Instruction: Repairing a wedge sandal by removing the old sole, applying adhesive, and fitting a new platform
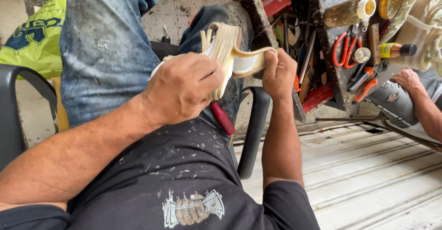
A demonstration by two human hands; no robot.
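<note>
A: What were the hands doing?

B: Left hand (182, 89) was clamped round the woven rope sole (224, 50) up on the knee, right hand (279, 73) pinched its cream strap (251, 61) tight.

A: And the toolbox (322, 41)?

B: Crammed: red-handled pliers (343, 50), a round brush (347, 12), a little yellow bottle (396, 50). Red-handled tool (223, 118) lay in the lap.

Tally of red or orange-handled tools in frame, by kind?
Orange-handled scissors: 1
Orange-handled pliers: 1
Red-handled tool under the left hand: 1
Total: 3
</note>
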